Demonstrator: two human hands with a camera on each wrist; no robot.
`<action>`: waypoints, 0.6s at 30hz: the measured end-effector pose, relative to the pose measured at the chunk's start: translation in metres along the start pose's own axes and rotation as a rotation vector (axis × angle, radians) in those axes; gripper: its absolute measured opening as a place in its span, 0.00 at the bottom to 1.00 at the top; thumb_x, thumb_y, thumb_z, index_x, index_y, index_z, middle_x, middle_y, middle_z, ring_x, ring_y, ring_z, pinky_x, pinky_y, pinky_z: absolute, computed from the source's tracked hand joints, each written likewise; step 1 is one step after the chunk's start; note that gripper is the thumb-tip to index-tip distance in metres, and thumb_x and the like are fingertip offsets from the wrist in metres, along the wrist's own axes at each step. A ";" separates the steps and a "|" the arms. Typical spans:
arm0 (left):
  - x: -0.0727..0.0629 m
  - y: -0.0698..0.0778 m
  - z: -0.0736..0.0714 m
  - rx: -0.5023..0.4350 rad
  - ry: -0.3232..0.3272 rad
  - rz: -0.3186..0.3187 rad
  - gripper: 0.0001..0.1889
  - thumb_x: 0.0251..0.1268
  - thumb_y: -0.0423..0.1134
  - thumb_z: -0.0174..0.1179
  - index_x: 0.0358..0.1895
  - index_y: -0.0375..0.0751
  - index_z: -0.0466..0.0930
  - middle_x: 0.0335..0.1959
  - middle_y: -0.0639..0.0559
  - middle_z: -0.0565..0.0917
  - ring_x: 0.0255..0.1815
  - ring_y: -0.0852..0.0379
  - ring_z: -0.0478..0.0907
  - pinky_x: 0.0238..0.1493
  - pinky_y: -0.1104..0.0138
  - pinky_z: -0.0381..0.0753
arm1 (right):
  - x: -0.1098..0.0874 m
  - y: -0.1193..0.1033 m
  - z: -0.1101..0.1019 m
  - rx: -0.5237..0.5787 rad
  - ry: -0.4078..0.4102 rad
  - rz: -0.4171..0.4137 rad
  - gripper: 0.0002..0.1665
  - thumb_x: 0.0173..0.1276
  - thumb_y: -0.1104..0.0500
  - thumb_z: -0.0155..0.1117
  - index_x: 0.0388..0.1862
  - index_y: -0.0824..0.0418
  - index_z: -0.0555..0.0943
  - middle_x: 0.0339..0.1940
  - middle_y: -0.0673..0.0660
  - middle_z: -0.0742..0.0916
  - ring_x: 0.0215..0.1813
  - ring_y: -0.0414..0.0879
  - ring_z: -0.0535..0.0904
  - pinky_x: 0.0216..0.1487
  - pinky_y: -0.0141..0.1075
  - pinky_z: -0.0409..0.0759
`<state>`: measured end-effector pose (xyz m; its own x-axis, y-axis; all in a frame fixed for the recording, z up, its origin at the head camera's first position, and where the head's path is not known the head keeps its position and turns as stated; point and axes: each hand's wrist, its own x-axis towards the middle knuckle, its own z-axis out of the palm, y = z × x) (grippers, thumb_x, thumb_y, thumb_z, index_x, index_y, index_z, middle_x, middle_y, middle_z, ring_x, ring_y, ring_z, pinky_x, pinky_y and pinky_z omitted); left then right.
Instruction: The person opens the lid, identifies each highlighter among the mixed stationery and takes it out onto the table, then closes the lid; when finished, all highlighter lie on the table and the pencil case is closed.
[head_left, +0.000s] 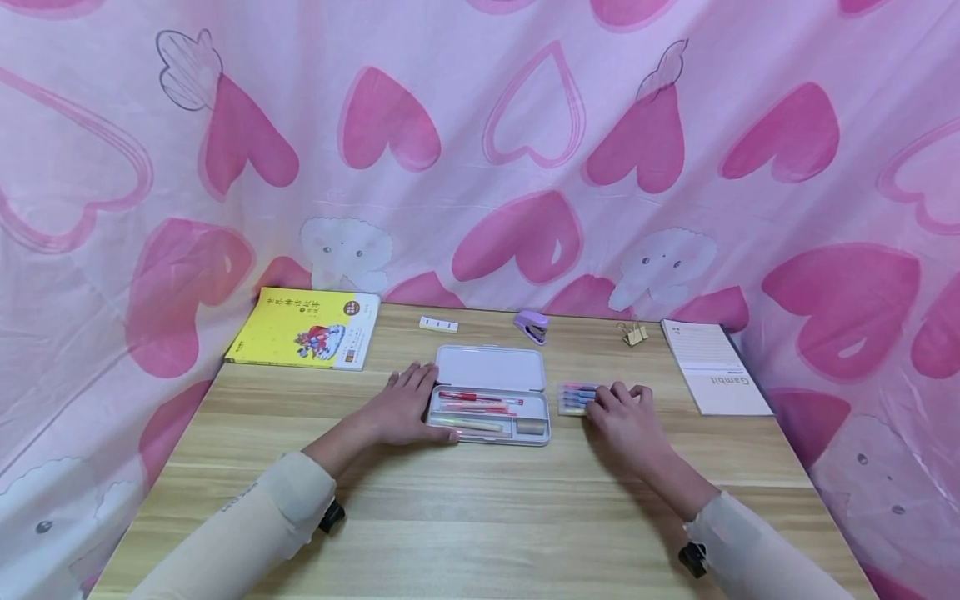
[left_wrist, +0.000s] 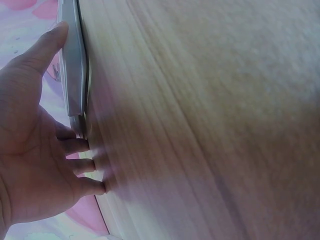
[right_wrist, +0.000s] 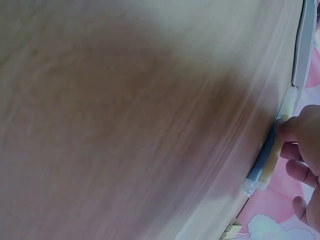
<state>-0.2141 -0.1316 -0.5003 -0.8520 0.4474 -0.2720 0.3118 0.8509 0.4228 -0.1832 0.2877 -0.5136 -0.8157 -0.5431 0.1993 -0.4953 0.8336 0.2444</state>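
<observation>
A pale pencil case (head_left: 491, 368) lies with its lid folded back, several pens (head_left: 480, 409) and a brownish block (head_left: 531, 427) inside. My left hand (head_left: 401, 407) spans the case's left end. In the left wrist view, its thumb (left_wrist: 59, 35) rests against the case's front wall (left_wrist: 75, 75), and its straight fingers touch the table. To the right of the case sits a clear pack of coloured markers (head_left: 573, 399). My right hand (head_left: 628, 421) grips its right part. The right wrist view has the thumb (right_wrist: 290, 129) on the pack's yellow side, with curled fingers partly hidden.
A yellow book (head_left: 288, 329) lies at the back left, a notepad (head_left: 716, 367) at the right. Along the back are a small white strip (head_left: 438, 325), a purple stapler (head_left: 532, 326) and gold binder clips (head_left: 634, 334). A pink heart-patterned curtain (head_left: 465, 108) surrounds the table (head_left: 480, 517).
</observation>
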 end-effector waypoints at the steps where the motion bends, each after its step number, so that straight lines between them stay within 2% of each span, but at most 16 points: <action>1: 0.000 0.000 0.000 0.001 0.000 0.000 0.70 0.62 0.79 0.68 0.92 0.35 0.45 0.94 0.38 0.50 0.95 0.34 0.41 0.93 0.37 0.43 | 0.000 0.000 0.000 -0.003 -0.003 0.001 0.12 0.72 0.66 0.77 0.51 0.55 0.90 0.52 0.60 0.87 0.54 0.59 0.77 0.55 0.61 0.77; 18: 0.000 -0.001 -0.001 0.008 -0.001 0.001 0.70 0.63 0.78 0.68 0.91 0.34 0.45 0.94 0.37 0.50 0.95 0.33 0.41 0.93 0.36 0.44 | -0.002 0.000 0.003 0.005 0.023 -0.001 0.10 0.73 0.62 0.79 0.50 0.57 0.90 0.53 0.61 0.90 0.54 0.59 0.78 0.55 0.61 0.77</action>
<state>-0.2144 -0.1325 -0.5001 -0.8512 0.4483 -0.2730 0.3158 0.8528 0.4160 -0.1829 0.2891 -0.5166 -0.8080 -0.5464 0.2207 -0.4981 0.8334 0.2395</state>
